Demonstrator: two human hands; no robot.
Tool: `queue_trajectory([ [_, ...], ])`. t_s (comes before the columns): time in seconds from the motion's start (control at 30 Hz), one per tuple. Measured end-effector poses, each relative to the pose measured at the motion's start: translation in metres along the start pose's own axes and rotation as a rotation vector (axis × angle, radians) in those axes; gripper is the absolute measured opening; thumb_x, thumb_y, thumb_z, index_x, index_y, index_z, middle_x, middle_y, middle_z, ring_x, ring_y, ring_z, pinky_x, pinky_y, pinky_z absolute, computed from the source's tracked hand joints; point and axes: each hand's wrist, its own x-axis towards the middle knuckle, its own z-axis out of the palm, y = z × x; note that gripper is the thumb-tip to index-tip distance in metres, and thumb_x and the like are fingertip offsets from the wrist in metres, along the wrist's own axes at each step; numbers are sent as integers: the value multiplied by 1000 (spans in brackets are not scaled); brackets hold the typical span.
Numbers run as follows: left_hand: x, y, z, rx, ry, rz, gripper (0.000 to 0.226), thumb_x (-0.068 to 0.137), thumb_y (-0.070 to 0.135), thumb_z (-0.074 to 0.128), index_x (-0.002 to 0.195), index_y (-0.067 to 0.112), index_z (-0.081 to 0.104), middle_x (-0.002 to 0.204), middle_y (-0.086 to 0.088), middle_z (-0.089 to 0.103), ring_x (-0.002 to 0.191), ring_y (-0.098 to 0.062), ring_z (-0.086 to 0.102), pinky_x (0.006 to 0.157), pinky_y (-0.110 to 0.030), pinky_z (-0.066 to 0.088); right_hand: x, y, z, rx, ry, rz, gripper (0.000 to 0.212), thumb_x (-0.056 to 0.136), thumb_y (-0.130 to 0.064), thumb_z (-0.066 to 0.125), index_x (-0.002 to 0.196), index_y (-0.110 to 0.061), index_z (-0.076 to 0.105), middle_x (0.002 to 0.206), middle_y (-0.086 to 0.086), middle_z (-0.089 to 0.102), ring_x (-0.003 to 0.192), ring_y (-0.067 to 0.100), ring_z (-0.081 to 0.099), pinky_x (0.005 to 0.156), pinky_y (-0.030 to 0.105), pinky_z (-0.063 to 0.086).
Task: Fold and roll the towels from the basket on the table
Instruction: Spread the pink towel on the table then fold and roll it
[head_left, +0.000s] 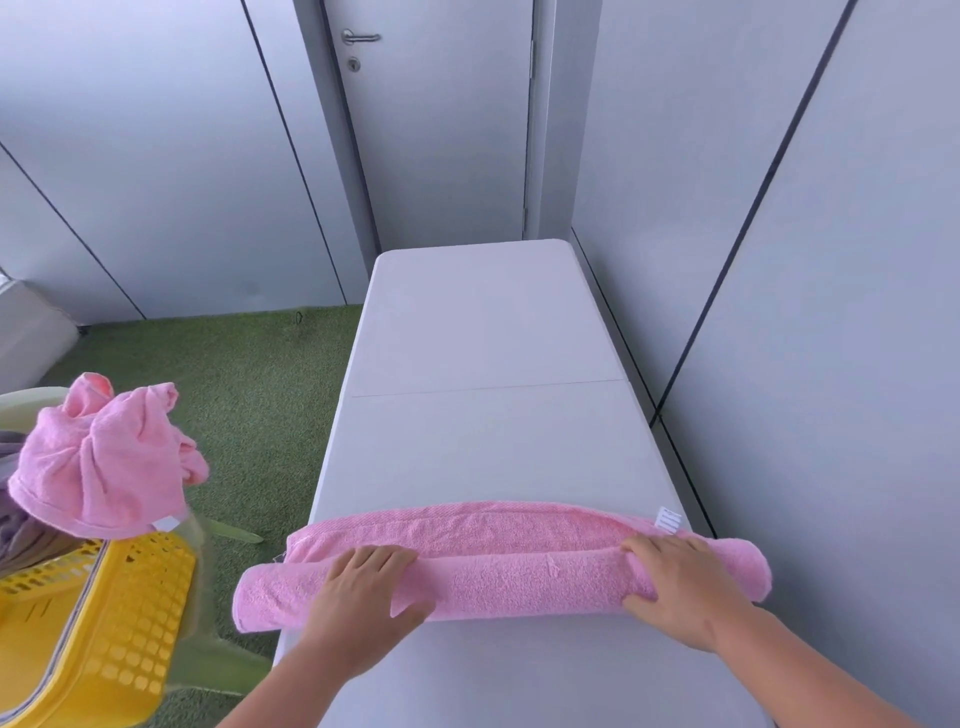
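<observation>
A pink towel (519, 577) lies across the near part of the white table (483, 338), mostly rolled into a thick tube, with a short flat strip still lying beyond the roll. Both ends of the roll overhang the table's sides. My left hand (363, 597) grips the roll left of its middle, fingers over the top and thumb at the near side. My right hand (675, 582) grips it near the right end the same way. A white label (668, 518) shows at the strip's far right corner.
A yellow basket (104, 639) stands at the left on green artificial grass (249, 395), with a crumpled pink towel (104, 457) on top and purple cloth (21, 525) beneath. Grey wall panels run along the table's right side; a door (441, 130) is beyond its far end.
</observation>
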Motion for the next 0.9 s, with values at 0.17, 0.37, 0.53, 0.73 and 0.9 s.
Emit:
queue_trajectory([
  [0.17,45,70,10,-76,-99,95,58,90,66,24,124,37,61,122,23,60,121,-10,51,104,-31,32,-1,6,-5,85,37,24,64,85,-71,34,135,-36,51,136,-14,55,131,13,45,113,39,25],
  [0.37,120,178,17,-137,-208,212,35,100,37,45,134,37,53,133,17,50,127,-11,39,105,-33,36,15,41,-19,94,212,199,39,89,-52,38,103,-27,64,98,-11,63,97,16,51,85,33,43],
  [0.53,171,246,34,-48,-222,311,43,95,27,57,137,35,50,130,7,46,124,-18,39,100,-35,40,46,50,-28,4,124,236,34,85,-52,57,105,-24,63,100,-5,58,101,20,47,78,35,40],
  [0.73,198,266,63,69,-242,310,21,97,28,51,113,26,64,115,2,52,114,-23,44,90,-36,40,74,47,-18,-79,42,221,34,85,-50,55,104,-22,61,103,-1,56,105,23,47,79,38,40],
  [0.9,194,247,72,-16,-252,366,30,88,35,51,115,34,64,112,7,50,109,-18,43,90,-34,40,72,66,-18,-118,33,126,22,91,-34,52,103,-17,59,104,3,59,103,29,52,75,39,35],
])
